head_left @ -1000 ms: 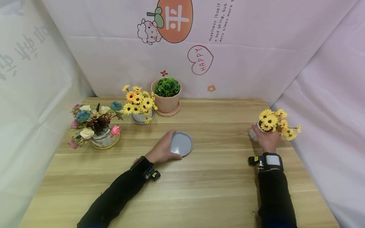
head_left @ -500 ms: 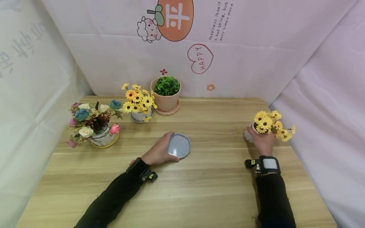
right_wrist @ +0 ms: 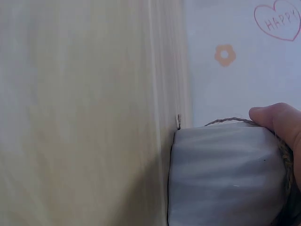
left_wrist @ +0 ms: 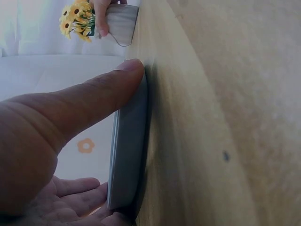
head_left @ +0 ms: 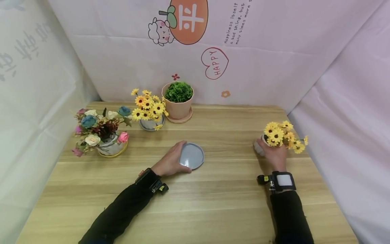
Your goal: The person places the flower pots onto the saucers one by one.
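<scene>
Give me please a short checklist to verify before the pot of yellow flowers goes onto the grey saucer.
1. Right hand grips the grey pot: ok.
2. Left hand holds the grey saucer by its rim: ok.
3. Saucer lies flat on the table: ok.
4. Saucer's top is bare: ok.
5. Table between pot and saucer has nothing on it: ok.
6. Pot is lifted off the table: cannot tell.

Head view: high above the light wooden table (head_left: pixel 213 203), facing forward and down. Left wrist view: very close to the round grey saucer (left_wrist: pixel 127 155), sharing the distant grey ribbed flowerpot (left_wrist: pixel 120 26) with the close right wrist view.
</scene>
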Tool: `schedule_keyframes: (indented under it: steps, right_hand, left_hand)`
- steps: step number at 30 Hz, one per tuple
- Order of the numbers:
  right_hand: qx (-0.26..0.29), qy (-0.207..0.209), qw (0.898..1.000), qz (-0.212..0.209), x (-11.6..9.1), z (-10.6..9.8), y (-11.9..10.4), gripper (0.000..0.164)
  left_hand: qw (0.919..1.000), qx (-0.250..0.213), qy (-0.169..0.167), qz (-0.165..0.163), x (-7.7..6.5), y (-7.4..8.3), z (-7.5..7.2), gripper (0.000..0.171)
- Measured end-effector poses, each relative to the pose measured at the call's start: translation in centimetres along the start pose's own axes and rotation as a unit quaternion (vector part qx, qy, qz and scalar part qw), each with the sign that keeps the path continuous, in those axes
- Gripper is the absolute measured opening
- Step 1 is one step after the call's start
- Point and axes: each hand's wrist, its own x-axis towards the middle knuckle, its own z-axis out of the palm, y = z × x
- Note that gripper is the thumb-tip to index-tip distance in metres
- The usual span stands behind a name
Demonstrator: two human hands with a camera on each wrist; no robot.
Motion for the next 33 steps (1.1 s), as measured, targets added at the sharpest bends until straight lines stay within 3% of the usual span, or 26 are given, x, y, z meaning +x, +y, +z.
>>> schedule_keyframes:
  steps: [6, 13, 19, 33]
  right_hand:
    - [-0.019, -0.021, 0.999, 0.017, -1.1, 0.6, -0.7, 0.091]
    - [-0.013, -0.046, 0.999, -0.015, -2.1, 1.6, -1.4, 0.082]
    - [-0.013, -0.069, 0.997, -0.013, -2.9, 2.5, -2.0, 0.084]
    - [-0.004, -0.113, 0.986, -0.121, -4.1, 5.1, -2.7, 0.05]
  left_hand:
    - [1.0, 0.005, 0.002, 0.005, 0.1, -0.1, 0.1, 0.12]
    - [1.0, 0.001, 0.004, 0.005, 0.0, -0.1, 0.2, 0.119]
    - [1.0, 0.0, 0.002, 0.005, 0.1, -0.1, 0.2, 0.119]
    - [1.0, -0.002, 0.002, 0.005, 0.0, 0.0, 0.2, 0.118]
